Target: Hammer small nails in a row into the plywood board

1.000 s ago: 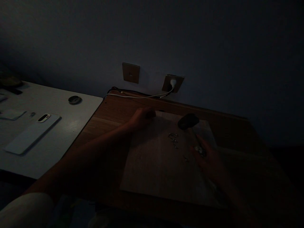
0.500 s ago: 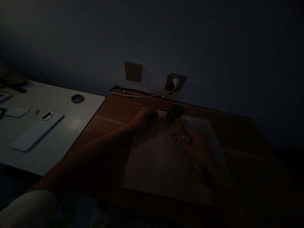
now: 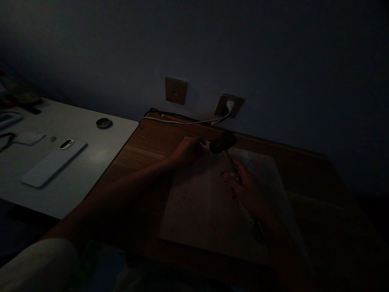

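The scene is very dark. A pale wooden board lies on a brown wooden table. My left hand rests closed at the board's far left corner, pinching something I cannot make out. My right hand is wrapped round the wooden handle of a hammer, whose dark head hovers just right of my left fingers. A few small nails lie on the board under my right hand, mostly hidden.
A white table adjoins on the left with a white phone, a small round dark object and other small items. On the wall are a switch plate and a socket with a white plug and cable.
My right hand has carried the hammer leftward and away from me, bringing its head close to my left fingers. The left hand has stayed at the board's corner.
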{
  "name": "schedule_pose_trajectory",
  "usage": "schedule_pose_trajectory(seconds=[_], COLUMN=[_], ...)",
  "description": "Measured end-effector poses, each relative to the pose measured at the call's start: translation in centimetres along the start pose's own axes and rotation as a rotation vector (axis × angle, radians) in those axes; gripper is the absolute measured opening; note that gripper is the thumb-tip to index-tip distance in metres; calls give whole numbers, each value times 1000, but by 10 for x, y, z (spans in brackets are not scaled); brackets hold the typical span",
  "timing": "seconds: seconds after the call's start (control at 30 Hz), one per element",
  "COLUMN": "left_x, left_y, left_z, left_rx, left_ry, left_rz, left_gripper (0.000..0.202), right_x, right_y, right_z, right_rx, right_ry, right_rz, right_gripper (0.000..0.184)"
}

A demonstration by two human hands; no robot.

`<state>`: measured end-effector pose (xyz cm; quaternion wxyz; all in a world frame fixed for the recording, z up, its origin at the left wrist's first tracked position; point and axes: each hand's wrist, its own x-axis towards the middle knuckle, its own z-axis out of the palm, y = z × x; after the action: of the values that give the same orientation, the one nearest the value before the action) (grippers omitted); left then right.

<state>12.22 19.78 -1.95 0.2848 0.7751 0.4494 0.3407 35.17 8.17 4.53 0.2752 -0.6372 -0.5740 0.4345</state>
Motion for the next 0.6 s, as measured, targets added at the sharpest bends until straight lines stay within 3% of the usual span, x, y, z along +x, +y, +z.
schedule_pose_trajectory(seconds=[0.23, 0.6], left_x=[2, 2], left_y=[-1, -1], left_z=[-1, -3], left_rx=[8, -9], left_ry=[17, 31], left_rz=[27, 5], left_gripper=[33, 34], right_x=[-1, 4], right_y=[-11, -5], right_z=[4, 9], right_rx=[-128, -256], right_ry=[-46, 32], right_rz=[-28, -171], right_gripper=[72, 69])
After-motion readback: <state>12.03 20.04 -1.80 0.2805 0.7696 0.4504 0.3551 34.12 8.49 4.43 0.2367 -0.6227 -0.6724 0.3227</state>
